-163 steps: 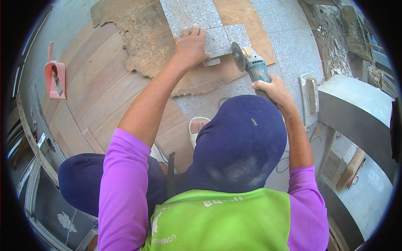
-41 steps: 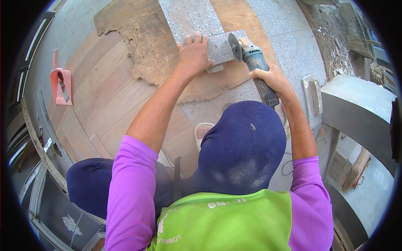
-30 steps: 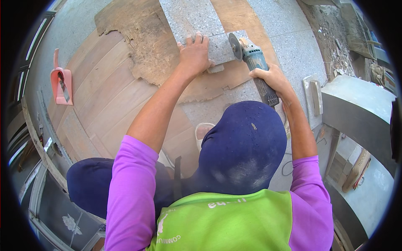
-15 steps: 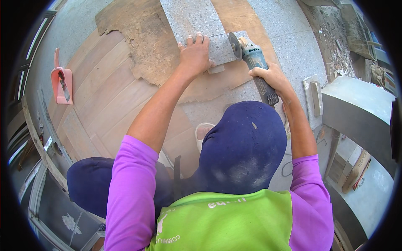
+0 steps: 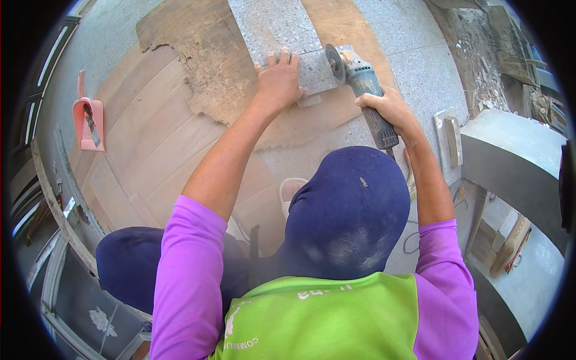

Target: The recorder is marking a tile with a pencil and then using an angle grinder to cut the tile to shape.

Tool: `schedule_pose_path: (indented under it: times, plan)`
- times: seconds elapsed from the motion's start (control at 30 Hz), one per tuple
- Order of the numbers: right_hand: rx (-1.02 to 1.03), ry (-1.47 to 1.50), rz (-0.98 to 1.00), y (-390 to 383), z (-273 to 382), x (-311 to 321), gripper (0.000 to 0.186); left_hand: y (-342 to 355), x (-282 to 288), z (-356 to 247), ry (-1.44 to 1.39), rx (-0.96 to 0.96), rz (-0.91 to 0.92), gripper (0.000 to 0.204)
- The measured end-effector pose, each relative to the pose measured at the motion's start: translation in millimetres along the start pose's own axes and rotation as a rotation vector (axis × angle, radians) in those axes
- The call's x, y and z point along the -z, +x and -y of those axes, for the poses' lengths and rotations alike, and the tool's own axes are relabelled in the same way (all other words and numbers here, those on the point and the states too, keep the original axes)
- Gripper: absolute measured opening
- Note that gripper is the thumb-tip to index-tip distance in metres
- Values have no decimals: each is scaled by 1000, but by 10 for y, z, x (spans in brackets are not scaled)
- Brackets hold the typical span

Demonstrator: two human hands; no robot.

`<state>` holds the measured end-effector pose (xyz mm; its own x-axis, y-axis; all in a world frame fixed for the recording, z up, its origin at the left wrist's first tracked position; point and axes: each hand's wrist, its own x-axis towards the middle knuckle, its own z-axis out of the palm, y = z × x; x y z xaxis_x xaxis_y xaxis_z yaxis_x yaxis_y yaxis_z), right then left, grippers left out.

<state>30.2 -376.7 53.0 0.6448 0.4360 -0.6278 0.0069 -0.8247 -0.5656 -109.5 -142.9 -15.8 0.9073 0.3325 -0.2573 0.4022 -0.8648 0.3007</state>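
Observation:
My left hand lies with its fingers spread over a grey speckled tile, pressing it down. Its thumb is by the tile's near edge, where a small pale strip rests. In my right hand is a blue-green and black angle grinder, held round its body. The grinder's cutting disc stands upright at the right part of the tile; whether it touches the surface cannot be made out. Under the tile lies a worn brown wooden sheet.
On the left, a pink dustpan holds a scraper. Wooden planks cover the floor nearby. To the right lie a trowel-like float and rubble. A grey-topped block stands farther right. My knees flank the work from below.
The grinder has shifted slightly, its disc a little up and left at the tile. My left hand keeps its place.

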Motion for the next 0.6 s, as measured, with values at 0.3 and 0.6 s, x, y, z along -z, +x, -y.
schedule_pose_path:
  times: [0.3,0.6]
  plan:
    - [5,23,7,-34,83,15,53,-4,-7,4,-5,-4,2,101]
    - [15,10,-12,-24,72,12,55,-7,-3,-6,-11,0,-4,100]
